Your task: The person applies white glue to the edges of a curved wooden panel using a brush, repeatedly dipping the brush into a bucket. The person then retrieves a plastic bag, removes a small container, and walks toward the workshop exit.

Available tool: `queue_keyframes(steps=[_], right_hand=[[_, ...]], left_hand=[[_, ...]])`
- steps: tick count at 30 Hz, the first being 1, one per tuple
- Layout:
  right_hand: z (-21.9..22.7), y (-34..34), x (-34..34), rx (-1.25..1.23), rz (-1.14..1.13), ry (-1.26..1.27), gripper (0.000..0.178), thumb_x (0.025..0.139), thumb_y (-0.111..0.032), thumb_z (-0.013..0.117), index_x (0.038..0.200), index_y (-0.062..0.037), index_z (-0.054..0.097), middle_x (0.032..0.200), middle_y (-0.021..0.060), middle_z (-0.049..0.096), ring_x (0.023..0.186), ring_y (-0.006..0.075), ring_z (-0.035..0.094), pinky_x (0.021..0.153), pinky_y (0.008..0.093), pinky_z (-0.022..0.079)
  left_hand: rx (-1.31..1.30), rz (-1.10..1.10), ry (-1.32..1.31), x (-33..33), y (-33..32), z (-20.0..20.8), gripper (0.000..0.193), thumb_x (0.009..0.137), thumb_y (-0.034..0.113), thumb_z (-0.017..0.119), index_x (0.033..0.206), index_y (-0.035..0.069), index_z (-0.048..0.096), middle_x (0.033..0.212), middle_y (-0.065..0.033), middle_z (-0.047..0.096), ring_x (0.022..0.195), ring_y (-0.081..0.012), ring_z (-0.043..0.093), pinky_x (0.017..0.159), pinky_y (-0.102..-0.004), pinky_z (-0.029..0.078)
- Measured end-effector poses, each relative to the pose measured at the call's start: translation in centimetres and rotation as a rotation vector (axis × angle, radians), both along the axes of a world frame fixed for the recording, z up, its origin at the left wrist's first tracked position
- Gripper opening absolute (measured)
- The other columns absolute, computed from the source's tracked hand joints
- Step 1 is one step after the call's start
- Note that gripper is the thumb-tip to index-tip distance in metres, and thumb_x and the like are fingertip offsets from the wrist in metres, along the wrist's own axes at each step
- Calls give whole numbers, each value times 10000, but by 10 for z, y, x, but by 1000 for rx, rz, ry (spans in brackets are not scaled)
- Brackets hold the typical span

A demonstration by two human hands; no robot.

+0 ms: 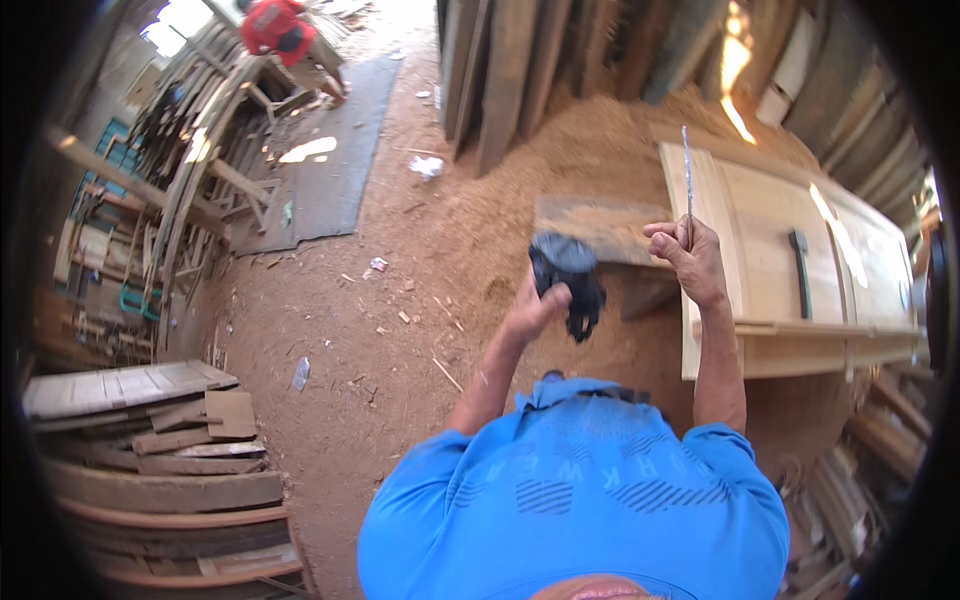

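My left hand is wrapped round a black object with a greyish rounded top and dark parts hanging below; its exact kind is hard to make out. Off to the right, my right hand is raised with its fingers closed on the lower end of a long, thin drill bit, which points upward. That hand is beside the near left corner of a pale wooden panelled door. On the door lies a dark green hammer-like tool, apart from both hands.
A short brown board stands low ahead of me. Stacked timber fills the lower left, and planks lean at the back. A person in red bends at the far left. Sawdust and scraps cover the ground.
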State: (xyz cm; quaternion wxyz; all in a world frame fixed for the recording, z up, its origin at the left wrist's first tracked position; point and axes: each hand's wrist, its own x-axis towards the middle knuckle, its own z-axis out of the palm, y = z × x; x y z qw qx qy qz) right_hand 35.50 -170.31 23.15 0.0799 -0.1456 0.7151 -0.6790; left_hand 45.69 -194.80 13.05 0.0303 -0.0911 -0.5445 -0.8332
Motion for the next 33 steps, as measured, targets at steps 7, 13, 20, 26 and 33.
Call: queue_keyframes(steps=[7,13,20,26,33], right_hand=[[4,8,79,528,-43,465,414,748,-168,830,958,-28,502,1140,170,590,1099,263,571,912,377,465],[-16,21,65,464,-179,266,205,798,-43,671,773,-12,471,645,122,505,601,265,534,577,389,436],[-28,41,74,105,-95,79,153,774,3,569,722,-61,440,635,-36,382,580,72,362,514,274,345],[-11,43,65,-144,-167,97,235,765,30,545,719,-118,369,733,-30,447,645,37,362,561,217,323],[-16,48,62,-519,-31,-160,248,789,56,542,727,-136,399,759,-32,480,650,38,421,575,207,362]], left_hand=[[233,-93,-198,-29,59,42,845,926,504,617,1488,98,134,1318,-148,507,1153,-269,586,823,-439,601],[-222,-224,-145,-29,73,35,939,792,317,827,1449,84,197,1247,-123,547,1110,-204,598,729,-299,606],[-492,-350,-89,-29,62,37,728,776,37,688,1430,32,368,1185,-64,580,1054,-138,546,918,-293,464],[-644,-609,108,-33,36,39,762,779,164,705,1446,-5,377,1325,-111,539,1219,-189,479,1063,-345,369],[-446,-646,-42,-35,31,47,623,827,186,771,1350,32,469,1178,-17,572,1085,-123,521,945,-289,425]])
